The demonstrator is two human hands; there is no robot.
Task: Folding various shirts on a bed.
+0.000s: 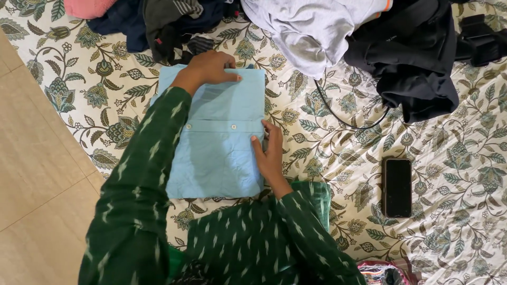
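Sheet (465, 174): floral print in green on cream, spread under everything in view.
Floor (31, 174): pale tiles along the left edge of the sheet.
Clothes pile: a grey garment (311, 29) and a black garment (417, 63) lie crumpled at the top, with dark pieces (158, 21) and a pink one (87, 6) further left.
Shirt (216, 132): light blue, folded into a neat rectangle, lying flat on the sheet right in front of the person; a buttoned strip crosses its middle.
Sleeves (137, 195): dark green with pale flecks, on both arms.
Left hand (211, 68): palm down on the shirt's far edge, fingers together and stretched flat, pressing the cloth, clamped on nothing.
Right hand (270, 155): laid along the shirt's right edge, fingers straight and close together, thumb on the cloth.
Phone (397, 187): black, screen dark, flat on the sheet well right of the shirt.
Cable (338, 113): thin, black, curving out from under the black garment.
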